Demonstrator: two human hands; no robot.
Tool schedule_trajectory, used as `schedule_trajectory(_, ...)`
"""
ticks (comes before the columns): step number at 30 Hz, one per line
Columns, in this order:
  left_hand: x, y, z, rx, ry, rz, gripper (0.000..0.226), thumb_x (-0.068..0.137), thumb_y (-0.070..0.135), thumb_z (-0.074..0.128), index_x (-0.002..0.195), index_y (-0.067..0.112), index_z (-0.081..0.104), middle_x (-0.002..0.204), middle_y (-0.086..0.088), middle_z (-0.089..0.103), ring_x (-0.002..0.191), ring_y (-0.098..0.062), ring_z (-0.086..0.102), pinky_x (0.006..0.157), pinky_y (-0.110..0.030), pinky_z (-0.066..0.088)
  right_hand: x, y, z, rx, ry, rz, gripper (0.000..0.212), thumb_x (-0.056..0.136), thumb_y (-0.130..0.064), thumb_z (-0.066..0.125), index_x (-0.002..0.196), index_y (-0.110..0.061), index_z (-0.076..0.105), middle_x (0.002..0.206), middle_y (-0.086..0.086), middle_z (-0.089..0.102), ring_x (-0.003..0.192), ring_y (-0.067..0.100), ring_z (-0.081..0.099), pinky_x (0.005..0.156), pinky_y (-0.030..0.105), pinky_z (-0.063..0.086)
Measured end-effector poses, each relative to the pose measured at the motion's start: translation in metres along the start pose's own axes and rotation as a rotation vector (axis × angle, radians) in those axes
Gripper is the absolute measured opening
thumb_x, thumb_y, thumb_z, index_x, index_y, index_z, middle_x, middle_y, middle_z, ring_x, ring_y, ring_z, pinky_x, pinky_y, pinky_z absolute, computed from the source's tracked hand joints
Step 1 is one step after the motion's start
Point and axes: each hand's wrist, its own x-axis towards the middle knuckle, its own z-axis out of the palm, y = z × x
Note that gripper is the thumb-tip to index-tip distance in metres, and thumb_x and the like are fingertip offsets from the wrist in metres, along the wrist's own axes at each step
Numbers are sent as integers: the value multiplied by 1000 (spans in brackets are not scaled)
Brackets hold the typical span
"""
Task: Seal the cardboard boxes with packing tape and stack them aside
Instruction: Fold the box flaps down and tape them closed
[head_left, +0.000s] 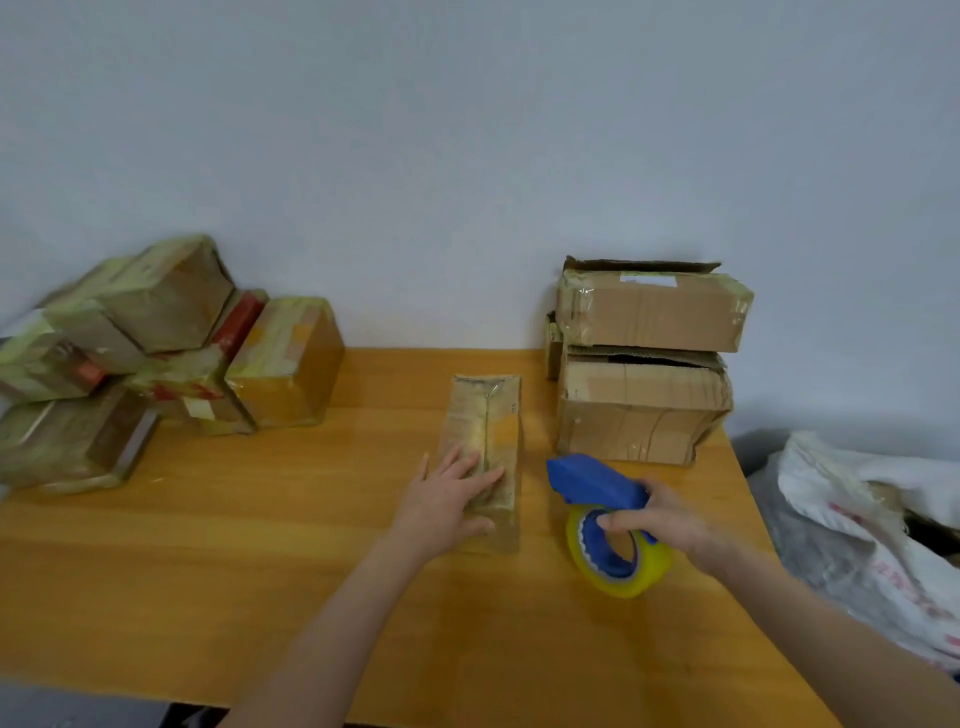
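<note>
A narrow cardboard box lies lengthwise in the middle of the wooden table, with clear tape along its top. My left hand rests flat on its near end with straight fingers. To the right of the box, my right hand grips a blue tape dispenser that carries a yellow-edged roll of packing tape. The dispenser sits just above the table, apart from the box.
A heap of several taped boxes fills the back left of the table. Two larger worn boxes are stacked at the back right against the wall. A white sack lies off the table's right edge.
</note>
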Motion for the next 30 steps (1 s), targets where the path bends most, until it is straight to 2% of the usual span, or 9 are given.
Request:
schedule_trajectory(4, 4, 14, -12, -678, 370, -181, 64, 88, 47, 61, 143, 22, 42, 141, 2, 48, 127, -14, 47, 107, -37, 41, -28, -29, -27, -119, -22, -259, 82, 51, -44, 84, 122, -27, 45, 115, -4, 55, 98, 12, 60, 71, 22, 46)
schedule_trajectory(7, 4, 26, -34, -1249, 205, -368, 65, 88, 50, 58, 139, 11, 45, 133, -5, 56, 114, -16, 58, 94, -35, 53, -45, -49, -38, -89, -89, -339, 77, 53, -35, 85, 120, -31, 47, 117, -5, 57, 100, 10, 63, 77, 26, 51)
schedule_trajectory(10, 0, 35, -48, -1515, 18, -408, 60, 87, 58, 52, 125, 12, 54, 121, -5, 65, 105, -18, 63, 88, -35, 55, -55, -63, -37, -162, -129, -400, 72, 57, -28, 82, 119, -30, 47, 115, -3, 58, 96, 9, 64, 78, 29, 54)
schedule_trajectory(14, -4, 41, -54, -1543, -16, -391, 45, 88, 55, 54, 104, 14, 67, 96, 2, 72, 86, -15, 66, 76, -30, 53, -61, -70, -31, -203, -195, -451, 68, 61, -21, 79, 121, -26, 47, 115, 0, 58, 93, 8, 64, 74, 25, 53)
schedule_trajectory(20, -12, 40, -50, -1526, 0, -384, 26, 92, 20, 62, 111, 2, 66, 74, 5, 69, 68, -7, 61, 60, -19, 46, -60, -70, -27, -238, -226, -471, 67, 61, -22, 78, 121, -25, 47, 114, 0, 58, 93, 9, 64, 75, 26, 54)
schedule_trajectory(22, -14, 37, -50, -1542, -34, -386, 17, 96, 19, 57, 103, 7, 67, 76, 5, 69, 71, -9, 61, 61, -21, 46, -59, -69, -28, -249, -225, -476, 67, 61, -24, 78, 121, -26, 47, 114, 0, 58, 93, 9, 64, 76, 27, 54)
schedule_trajectory(25, -15, 37, -51, -1597, -55, -460, 26, 99, 26, 48, 88, 14, 67, 76, 5, 71, 72, -12, 62, 58, -23, 44, -59, -72, -28, -265, -212, -496, 66, 61, -22, 78, 119, -25, 48, 113, -1, 58, 91, 7, 64, 73, 25, 54)
schedule_trajectory(28, -16, 38, -52, -1488, -6, -481, 30, 93, 42, 57, 86, 15, 69, 75, 5, 72, 70, -12, 61, 58, -23, 43, -57, -75, -26, -340, -196, -522, 68, 57, -27, 80, 117, -27, 47, 112, -3, 58, 93, 8, 63, 73, 28, 55)
schedule_trajectory(30, -16, 36, -49, -1387, 61, -483, 24, 90, 36, 64, 89, 13, 70, 71, 5, 70, 64, -7, 58, 55, -20, 40, -56, -76, -23, -408, -172, -536, 71, 56, -32, 82, 118, -32, 47, 113, -7, 57, 95, 9, 62, 78, 33, 57)
